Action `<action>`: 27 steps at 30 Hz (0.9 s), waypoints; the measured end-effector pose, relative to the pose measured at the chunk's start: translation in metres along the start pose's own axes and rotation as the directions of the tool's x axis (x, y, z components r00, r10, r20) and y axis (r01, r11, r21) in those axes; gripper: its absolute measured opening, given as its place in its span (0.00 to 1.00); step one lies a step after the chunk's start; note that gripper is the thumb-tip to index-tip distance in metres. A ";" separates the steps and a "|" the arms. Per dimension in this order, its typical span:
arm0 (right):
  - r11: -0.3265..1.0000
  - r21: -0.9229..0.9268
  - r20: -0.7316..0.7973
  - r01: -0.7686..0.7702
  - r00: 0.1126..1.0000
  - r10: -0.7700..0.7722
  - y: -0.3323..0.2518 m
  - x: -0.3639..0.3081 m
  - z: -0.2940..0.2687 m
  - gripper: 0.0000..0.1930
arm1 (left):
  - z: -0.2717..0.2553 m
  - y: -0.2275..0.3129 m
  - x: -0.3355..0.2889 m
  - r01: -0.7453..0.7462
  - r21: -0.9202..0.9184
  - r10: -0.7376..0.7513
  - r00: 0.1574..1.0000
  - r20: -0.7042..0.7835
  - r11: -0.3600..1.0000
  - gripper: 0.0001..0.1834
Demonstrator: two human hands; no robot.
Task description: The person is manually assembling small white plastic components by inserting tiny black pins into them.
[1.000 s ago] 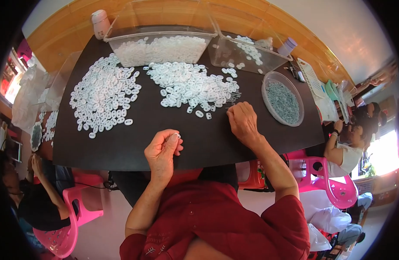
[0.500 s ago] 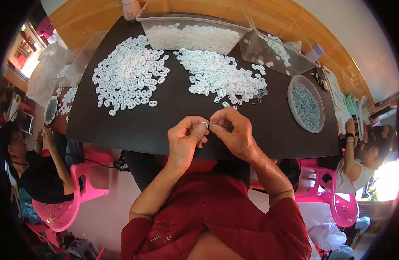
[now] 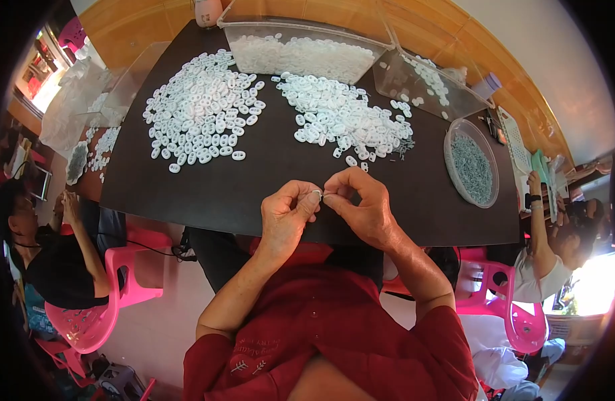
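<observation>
My left hand [image 3: 286,212] is closed, with a small white plastic piece [image 3: 317,192] pinched between thumb and forefinger. Facing it, my right hand [image 3: 362,206] is also in a pinch, its fingertips right up against the piece. Whatever lies between those right fingertips is too small to make out. Both hands are just above the near part of the dark table [image 3: 207,194]. Beyond them a heap of white oval pieces with two holes [image 3: 344,120] spreads over the tabletop. Small grey metal parts [image 3: 402,148] lie at its right edge.
Another heap of white ovals [image 3: 200,107] lies at the left. Behind stands a clear bin [image 3: 307,30] of white pieces, beside a second clear bin [image 3: 414,83]. A round tub [image 3: 448,150] of grey metal parts sits right. People sit on both sides, near pink chairs [image 3: 117,281].
The view has shifted slightly. My hands keep the same pinch on the white piece. The person at the right has moved an arm a little.
</observation>
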State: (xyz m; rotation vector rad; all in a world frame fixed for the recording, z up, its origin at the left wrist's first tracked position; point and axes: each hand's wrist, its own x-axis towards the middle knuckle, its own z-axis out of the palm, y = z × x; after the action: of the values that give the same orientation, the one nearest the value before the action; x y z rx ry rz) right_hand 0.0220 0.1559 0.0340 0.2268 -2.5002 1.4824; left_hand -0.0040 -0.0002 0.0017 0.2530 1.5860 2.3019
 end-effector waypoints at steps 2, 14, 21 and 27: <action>1.000 -0.011 0.017 -0.002 1.000 0.002 -0.001 0.001 0.000 0.08 | -0.001 -0.003 0.000 -0.018 0.030 0.018 1.000 0.000 0.999 0.09; 0.955 0.227 0.029 -0.191 0.981 0.189 0.000 0.002 0.005 0.06 | 0.002 -0.010 -0.001 -0.183 0.291 0.196 0.980 -0.018 0.939 0.05; 0.871 0.416 -0.024 -0.261 0.954 0.297 0.004 0.001 0.018 0.06 | 0.004 -0.006 -0.002 -0.143 0.185 0.161 0.983 -0.087 0.972 0.03; 0.864 0.439 -0.030 -0.246 0.957 0.287 0.004 -0.003 0.018 0.05 | 0.002 -0.008 -0.001 -0.105 0.076 0.111 0.991 -0.079 0.992 0.06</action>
State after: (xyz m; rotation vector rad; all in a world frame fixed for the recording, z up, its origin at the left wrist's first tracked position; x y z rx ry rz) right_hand 0.0223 0.1415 0.0214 -0.1273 -2.1633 2.1001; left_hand -0.0010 0.0033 -0.0050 0.2705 1.7378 2.3675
